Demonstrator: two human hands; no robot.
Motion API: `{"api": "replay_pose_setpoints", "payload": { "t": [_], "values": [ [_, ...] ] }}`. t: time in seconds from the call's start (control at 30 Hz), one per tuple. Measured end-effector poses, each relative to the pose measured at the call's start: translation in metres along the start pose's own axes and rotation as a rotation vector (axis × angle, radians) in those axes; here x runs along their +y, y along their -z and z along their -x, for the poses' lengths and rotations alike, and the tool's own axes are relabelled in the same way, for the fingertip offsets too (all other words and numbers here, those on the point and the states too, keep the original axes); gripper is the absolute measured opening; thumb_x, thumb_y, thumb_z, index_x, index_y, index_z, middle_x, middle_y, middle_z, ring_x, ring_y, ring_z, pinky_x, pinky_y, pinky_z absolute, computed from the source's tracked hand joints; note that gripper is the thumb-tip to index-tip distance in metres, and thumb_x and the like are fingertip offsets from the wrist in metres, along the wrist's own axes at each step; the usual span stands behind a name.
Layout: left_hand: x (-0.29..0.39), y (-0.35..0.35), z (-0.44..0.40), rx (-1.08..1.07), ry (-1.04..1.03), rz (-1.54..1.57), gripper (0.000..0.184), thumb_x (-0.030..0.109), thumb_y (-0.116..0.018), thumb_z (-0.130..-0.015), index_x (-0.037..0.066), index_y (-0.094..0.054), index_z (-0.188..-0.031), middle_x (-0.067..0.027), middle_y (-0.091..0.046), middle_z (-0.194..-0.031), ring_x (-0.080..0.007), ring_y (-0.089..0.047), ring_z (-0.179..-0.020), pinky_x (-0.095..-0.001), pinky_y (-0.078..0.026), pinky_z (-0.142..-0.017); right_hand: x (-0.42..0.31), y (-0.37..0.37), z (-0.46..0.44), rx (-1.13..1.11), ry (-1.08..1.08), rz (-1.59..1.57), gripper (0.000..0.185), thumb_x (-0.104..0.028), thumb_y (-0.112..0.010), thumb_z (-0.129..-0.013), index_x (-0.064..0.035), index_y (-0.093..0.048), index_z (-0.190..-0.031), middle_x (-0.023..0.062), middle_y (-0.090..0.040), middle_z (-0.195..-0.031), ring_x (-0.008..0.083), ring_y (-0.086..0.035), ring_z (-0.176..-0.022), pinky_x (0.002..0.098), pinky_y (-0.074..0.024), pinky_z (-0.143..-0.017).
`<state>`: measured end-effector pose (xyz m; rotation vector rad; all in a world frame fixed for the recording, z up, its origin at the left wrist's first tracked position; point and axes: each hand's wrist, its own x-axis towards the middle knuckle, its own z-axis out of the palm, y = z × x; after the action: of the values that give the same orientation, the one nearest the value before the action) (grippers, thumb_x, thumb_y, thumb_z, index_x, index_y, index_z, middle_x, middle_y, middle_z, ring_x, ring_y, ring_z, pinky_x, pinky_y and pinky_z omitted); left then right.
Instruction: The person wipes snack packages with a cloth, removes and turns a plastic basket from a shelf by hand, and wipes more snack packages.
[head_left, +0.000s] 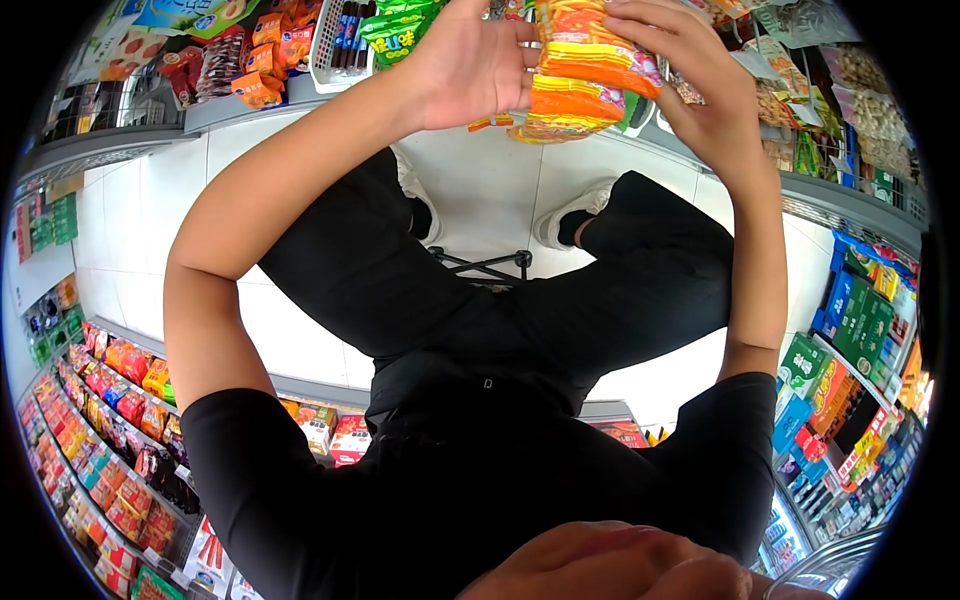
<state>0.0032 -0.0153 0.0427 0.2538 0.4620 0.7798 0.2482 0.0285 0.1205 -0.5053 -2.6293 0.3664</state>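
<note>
Orange and yellow snack packets (590, 85), at least two stacked together, are between my hands at the top of the head view, in front of a low shelf. My right hand (690, 75) grips them from the right, with its fingers over the upper right side. At their left edge is my left hand (480, 65), palm showing, fingers stretched against and partly behind the packets. The ends of those fingers are hidden. Just left of it, green snack bags (397, 32) sit by a white basket (325, 62) with dark, slim packs inside.
Shelves of orange packets (262, 88) run along the top left. Bagged goods (862, 110) fill the top right. My knees are spread above a black folding frame (485, 264) on white floor tiles (490, 190). More snack shelves (120, 480) curve round the lower left; boxed goods (862, 320) stand right.
</note>
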Motion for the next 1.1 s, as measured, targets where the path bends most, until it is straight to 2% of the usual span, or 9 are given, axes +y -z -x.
{"api": "replay_pose_setpoints", "payload": {
  "t": [0.07, 0.2, 0.43, 0.6, 0.67, 0.77, 0.9, 0.93, 1.1],
  "values": [
    [0.003, -0.003, 0.005, -0.097, -0.010, 0.087, 0.069, 0.054, -0.060, -0.099, 0.004, -0.049, -0.145, -0.0137, -0.063, -0.136, -0.0279, -0.064, -0.125, -0.0431, -0.051, -0.107, -0.006, -0.010, -0.001, 0.007, -0.012, -0.016, 0.056, 0.008, -0.067, -0.078, -0.0023, -0.064, -0.133, 0.0157, -0.063, -0.133, 0.0363, -0.060, -0.125, 0.0432, -0.0470, -0.108],
    [-0.002, -0.008, 0.006, 0.011, -0.185, -0.134, 0.058, 0.048, -0.061, -0.101, 0.009, -0.052, -0.143, -0.0121, -0.064, -0.135, -0.0246, -0.065, -0.122, -0.0420, -0.053, -0.105, -0.014, -0.019, -0.003, -0.006, -0.011, -0.060, 0.063, 0.010, -0.065, -0.080, -0.0037, -0.058, -0.141, 0.0172, -0.057, -0.143, 0.0378, -0.056, -0.131, 0.0443, -0.0458, -0.109],
    [-0.001, -0.002, 0.004, 0.063, -0.137, -0.124, 0.048, 0.038, -0.064, -0.100, 0.007, -0.057, -0.136, -0.0112, -0.068, -0.128, -0.0256, -0.069, -0.115, -0.0429, -0.054, -0.104, 0.002, -0.028, 0.000, 0.067, 0.204, -0.123, 0.052, 0.006, -0.069, -0.085, -0.0022, -0.060, -0.135, 0.0160, -0.058, -0.142, 0.0326, -0.061, -0.127, 0.0445, -0.0490, -0.106],
    [0.012, -0.007, 0.008, -0.007, -0.137, -0.032, 0.052, 0.032, -0.062, -0.098, 0.004, -0.055, -0.141, -0.0148, -0.064, -0.137, -0.0298, -0.063, -0.125, -0.0487, -0.047, -0.111, 0.008, -0.049, 0.008, 0.517, -0.266, -0.603, 0.029, 0.001, -0.067, -0.090, -0.0027, -0.066, -0.119, 0.0109, -0.067, -0.118, 0.0206, -0.066, -0.107, 0.0384, -0.0533, -0.094],
    [0.016, -0.005, 0.011, -0.023, -0.164, -0.004, 0.053, 0.033, -0.061, -0.098, 0.003, -0.054, -0.142, -0.0157, -0.063, -0.139, -0.0313, -0.060, -0.129, -0.0510, -0.043, -0.114, 0.063, -0.035, 0.035, 0.056, -0.280, -0.632, 0.067, -0.022, -0.085, -0.082, 0.0017, -0.056, -0.137, 0.0157, -0.061, -0.135, 0.0250, -0.060, -0.123, 0.0399, -0.0469, -0.108],
    [0.021, -0.008, 0.016, -0.010, -0.197, 0.028, 0.057, 0.035, -0.061, -0.096, 0.003, -0.054, -0.142, -0.0157, -0.061, -0.141, -0.0337, -0.058, -0.131, -0.0555, -0.040, -0.115, 0.043, -0.037, 0.034, -0.283, -0.170, -0.420, 0.086, -0.044, -0.087, -0.078, -0.0024, -0.051, -0.144, 0.0157, -0.064, -0.134, 0.0315, -0.065, -0.120, 0.0461, -0.0486, -0.104],
    [0.029, -0.004, 0.025, -0.045, -0.214, 0.034, 0.062, 0.041, -0.062, -0.092, 0.006, -0.054, -0.143, -0.0156, -0.061, -0.142, -0.0352, -0.058, -0.130, -0.0587, -0.039, -0.115, 0.040, -0.059, 0.037, -0.546, -0.284, -0.480, 0.069, -0.041, -0.086, -0.079, 0.0019, -0.064, -0.129, 0.0172, -0.071, -0.121, 0.0298, -0.067, -0.112, 0.0380, -0.0490, -0.102],
    [0.030, -0.001, 0.026, -0.057, -0.225, 0.033, 0.062, 0.041, -0.061, -0.092, 0.007, -0.054, -0.143, -0.0157, -0.061, -0.142, -0.0354, -0.058, -0.131, -0.0589, -0.039, -0.115, 0.048, -0.067, 0.038, -0.499, -0.222, -0.527, 0.055, -0.037, -0.081, -0.086, 0.0027, -0.067, -0.122, 0.0182, -0.072, -0.110, 0.0279, -0.067, -0.101, 0.0358, -0.0518, -0.093],
    [0.037, -0.010, 0.032, -0.031, -0.309, -0.019, 0.063, 0.047, -0.059, -0.095, 0.009, -0.053, -0.146, -0.0153, -0.059, -0.145, -0.0352, -0.055, -0.134, -0.0595, -0.036, -0.117, 0.067, -0.057, 0.036, -0.432, -0.309, -0.457, 0.037, -0.027, -0.069, -0.096, 0.0032, -0.064, -0.117, 0.0148, -0.068, -0.094, 0.0227, -0.062, -0.083, 0.0355, -0.0513, -0.076]
  ]
}}
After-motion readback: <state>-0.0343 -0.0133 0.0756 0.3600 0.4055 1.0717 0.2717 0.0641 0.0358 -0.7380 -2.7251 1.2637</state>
